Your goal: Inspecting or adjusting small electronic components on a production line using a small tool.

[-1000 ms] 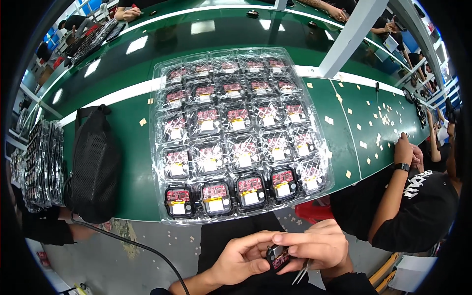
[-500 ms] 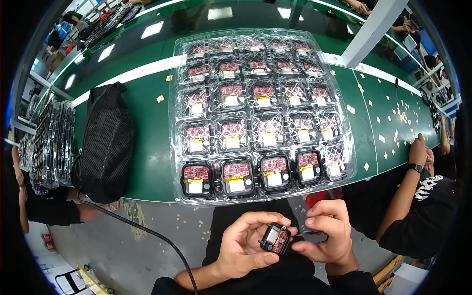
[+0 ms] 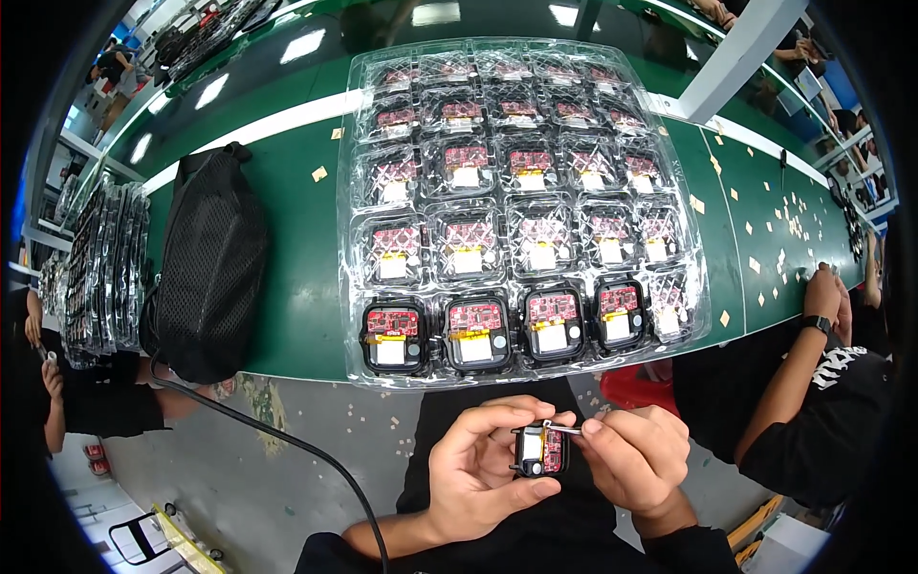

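Note:
My left hand (image 3: 483,469) holds a small black housing (image 3: 537,452) with a red circuit board and a white block inside, over my lap. My right hand (image 3: 636,457) pinches thin metal tweezers (image 3: 564,429) whose tip touches the top of that housing. On the green table just beyond lies a clear plastic tray (image 3: 521,196) with rows of pockets, each holding a red circuit board; the nearest row holds boards seated in black housings (image 3: 475,330).
A black mesh bag (image 3: 210,263) lies left of the tray, with a black cable (image 3: 287,445) running down from it. Stacked trays (image 3: 100,258) sit at far left. A person's arm with a wristwatch (image 3: 813,330) rests at the right. Small tan scraps (image 3: 755,263) dot the table.
The view has tilted down and the hands sit higher and closer. My right hand has brought the tweezers' tip onto the housing, which my left hand has turned to face up.

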### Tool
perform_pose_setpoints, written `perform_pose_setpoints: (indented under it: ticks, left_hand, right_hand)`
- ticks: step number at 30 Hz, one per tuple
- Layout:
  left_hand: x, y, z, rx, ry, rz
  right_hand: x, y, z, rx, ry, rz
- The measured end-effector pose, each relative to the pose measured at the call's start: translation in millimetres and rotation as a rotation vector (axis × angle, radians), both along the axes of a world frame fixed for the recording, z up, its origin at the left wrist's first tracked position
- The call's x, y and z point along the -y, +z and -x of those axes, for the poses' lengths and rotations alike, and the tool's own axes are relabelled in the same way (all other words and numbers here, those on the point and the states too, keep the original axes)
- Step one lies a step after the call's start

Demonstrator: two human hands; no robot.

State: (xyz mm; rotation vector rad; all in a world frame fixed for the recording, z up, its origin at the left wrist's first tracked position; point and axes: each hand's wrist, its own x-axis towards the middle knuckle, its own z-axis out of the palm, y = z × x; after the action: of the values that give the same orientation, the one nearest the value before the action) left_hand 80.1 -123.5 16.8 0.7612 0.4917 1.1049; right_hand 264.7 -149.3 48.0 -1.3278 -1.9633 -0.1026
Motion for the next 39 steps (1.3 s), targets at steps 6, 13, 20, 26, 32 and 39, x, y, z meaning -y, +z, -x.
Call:
perform_pose_setpoints:
  ticks: [6,13,20,26,32,39]
  left_hand:
    - [-1.0,-5.0,0.5,0.106,-0.054,-0.087]
    - [0.4,-1.3,-1.5,-0.059,0.032,-0.124]
    - [2.5,-1.5,-2.5,0.004,0.043,-0.173]
    - [2.9,-2.5,-2.0,-0.002,0.060,-0.184]
    - [3.1,-3.5,-0.9,-0.019,0.067,-0.190]
    - [2.5,-4.5,-1.3,-0.032,0.057,-0.195]
  right_hand:
    - [1.4,-0.7,1.7,-0.013,-0.007,0.026]
    - [1.9,0.7,2.3,-0.193,0.006,0.163]
    - [3.5,0.2,4.1,-0.249,-0.009,0.206]
    - [3.9,1.3,5.0,-0.242,-0.033,0.232]
    - [3.5,3.1,8.2,-0.220,-0.008,0.228]
    - [4.3,2.1,9.6,-0.197,-0.030,0.229]
